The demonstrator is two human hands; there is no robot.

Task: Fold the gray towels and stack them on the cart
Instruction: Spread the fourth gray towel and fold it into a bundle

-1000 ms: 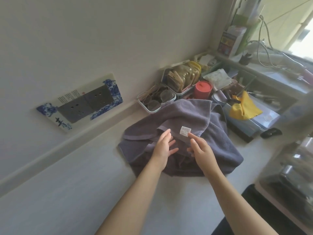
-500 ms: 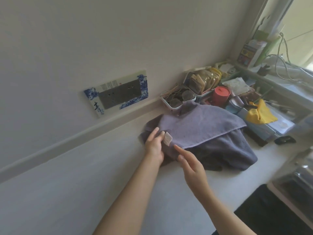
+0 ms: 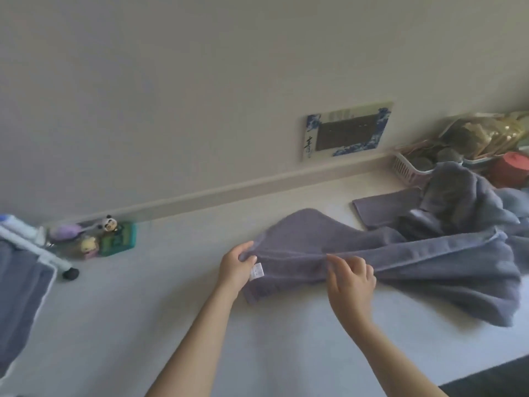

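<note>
**Gripping a soft gray towel by its top edge**

Pinching the hem at the corner beside the white label [image 3: 256, 271], the left hand [image 3: 235, 267] has its thumb and fingers curled round the edge of the gray towel [image 3: 400, 262]. The right hand [image 3: 351, 279] pinches the same hem a little further along, fingers bent over the cloth. The towel lies partly stretched across the white counter [image 3: 171, 296], its far end trailing into a rumpled heap [image 3: 458, 202] near the wall.

The cloth looks thick, limp and light; it sags and bunches wherever it is unsupported, so it likely will not keep a shape unless held taut. Judging from that, the hem and corners are the best places to hold, with both hands well apart.

Count: one towel in hand; the heap holds at least one more, though I cannot tell how many. Gray cloth [image 3: 20, 296] at the left edge hangs by a white frame [image 3: 37, 249], possibly the cart.
</note>
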